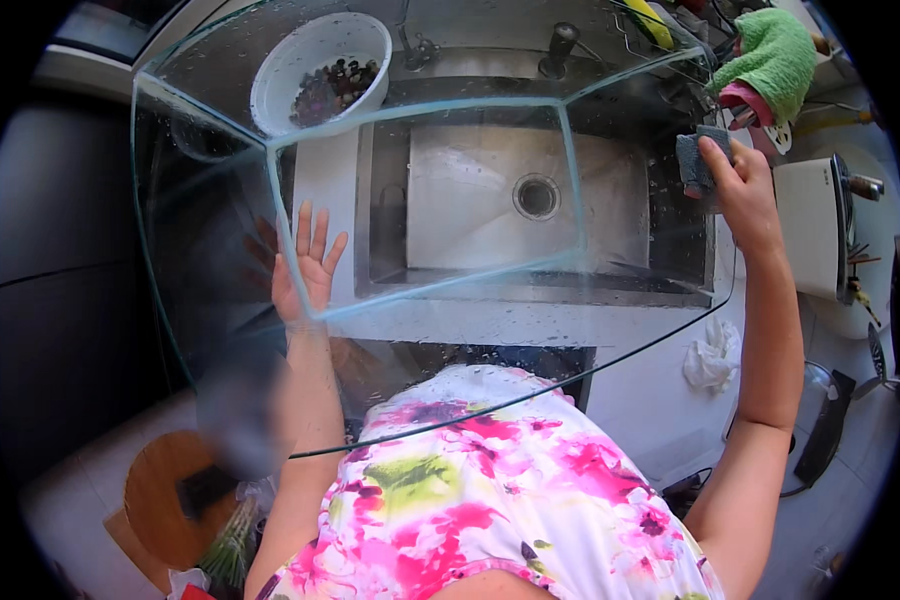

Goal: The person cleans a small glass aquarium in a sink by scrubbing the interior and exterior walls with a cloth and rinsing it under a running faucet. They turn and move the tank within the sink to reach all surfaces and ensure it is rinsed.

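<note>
A wet glass tank (420, 109) with pale sealed seams spans the view above a steel sink (457, 217), whose drain shows through the glass. My left hand (307, 262) lies palm up with fingers spread against the tank's lower left part, seen through the glass, and holds nothing. At the tank's right rim, my right hand (746, 187) grips a grey-blue cloth or scouring pad (697, 161). Whether the pad touches the glass I cannot tell.
A white bowl (262, 75) with dark pebbles stands at the back left, near a faucet base (422, 52). Right of the tank are a green towel (776, 64), a white box-shaped appliance (806, 225) and crumpled white tissue (712, 356). A round wooden board (154, 495) lies lower left.
</note>
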The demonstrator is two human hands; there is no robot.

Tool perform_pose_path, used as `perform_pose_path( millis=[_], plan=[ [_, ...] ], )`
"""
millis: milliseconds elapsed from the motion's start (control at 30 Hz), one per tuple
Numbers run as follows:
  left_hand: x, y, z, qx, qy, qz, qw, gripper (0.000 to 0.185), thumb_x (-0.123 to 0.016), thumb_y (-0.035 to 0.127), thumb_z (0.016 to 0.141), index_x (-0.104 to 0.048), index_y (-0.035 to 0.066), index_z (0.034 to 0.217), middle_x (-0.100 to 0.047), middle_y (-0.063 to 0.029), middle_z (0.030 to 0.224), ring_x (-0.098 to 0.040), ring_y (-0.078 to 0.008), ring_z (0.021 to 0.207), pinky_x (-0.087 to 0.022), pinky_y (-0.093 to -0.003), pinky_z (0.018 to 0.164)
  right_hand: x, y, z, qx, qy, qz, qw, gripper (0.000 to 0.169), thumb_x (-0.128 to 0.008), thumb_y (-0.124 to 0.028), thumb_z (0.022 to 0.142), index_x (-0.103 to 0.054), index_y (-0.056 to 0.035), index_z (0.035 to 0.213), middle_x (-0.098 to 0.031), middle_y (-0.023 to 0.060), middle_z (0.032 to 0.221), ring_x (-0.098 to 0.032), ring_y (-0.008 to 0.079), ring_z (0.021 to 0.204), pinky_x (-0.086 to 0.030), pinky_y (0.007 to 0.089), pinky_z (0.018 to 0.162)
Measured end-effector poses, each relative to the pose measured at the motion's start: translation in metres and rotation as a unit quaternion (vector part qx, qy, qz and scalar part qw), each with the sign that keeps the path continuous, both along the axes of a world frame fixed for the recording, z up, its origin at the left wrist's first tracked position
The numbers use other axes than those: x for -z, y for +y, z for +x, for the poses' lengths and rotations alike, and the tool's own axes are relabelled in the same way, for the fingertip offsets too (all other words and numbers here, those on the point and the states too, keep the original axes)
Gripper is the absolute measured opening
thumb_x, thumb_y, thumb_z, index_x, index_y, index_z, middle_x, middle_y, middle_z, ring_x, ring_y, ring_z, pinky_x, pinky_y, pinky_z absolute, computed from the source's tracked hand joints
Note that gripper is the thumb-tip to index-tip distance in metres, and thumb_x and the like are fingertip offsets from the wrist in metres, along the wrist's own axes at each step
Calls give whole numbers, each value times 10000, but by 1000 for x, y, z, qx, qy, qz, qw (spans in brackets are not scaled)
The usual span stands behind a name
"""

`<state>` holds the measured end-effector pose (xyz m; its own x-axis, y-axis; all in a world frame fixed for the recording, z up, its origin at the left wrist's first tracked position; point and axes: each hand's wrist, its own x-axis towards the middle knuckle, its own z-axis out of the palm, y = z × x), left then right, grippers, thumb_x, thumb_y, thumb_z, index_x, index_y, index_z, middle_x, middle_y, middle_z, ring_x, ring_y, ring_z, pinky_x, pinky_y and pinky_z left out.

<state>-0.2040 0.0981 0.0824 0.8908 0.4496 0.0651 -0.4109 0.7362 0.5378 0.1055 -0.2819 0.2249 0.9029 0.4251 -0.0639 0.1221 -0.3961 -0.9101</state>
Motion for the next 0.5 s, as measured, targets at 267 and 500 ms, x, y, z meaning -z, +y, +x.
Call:
perform_pose_path(
  millis=[267, 500],
  plan=[
    [11, -5, -13, 27, 41, 24, 998, 534, -510, 313, 897, -330, 213, 1390, -159, -224, 1467, -162, -404, 1352, -218, -529, 1077, 4, -4, -6, -11, -69, -50, 996, 250, -560, -198, 900, -610, 39, 839, -598, 19, 638, -535, 53, 565, -455, 233, 506],
    [19, -9, -23, 15, 111, -29, 993, 492, -474, 293, 917, -345, 183, 1378, -194, -219, 1459, -215, -386, 1342, -257, -498, 1071, -5, 8, -6, -23, -87, -89, 992, 262, -560, -210, 898, -615, 39, 837, -599, 35, 635, -551, 61, 580, -479, 242, 519]
  ],
)
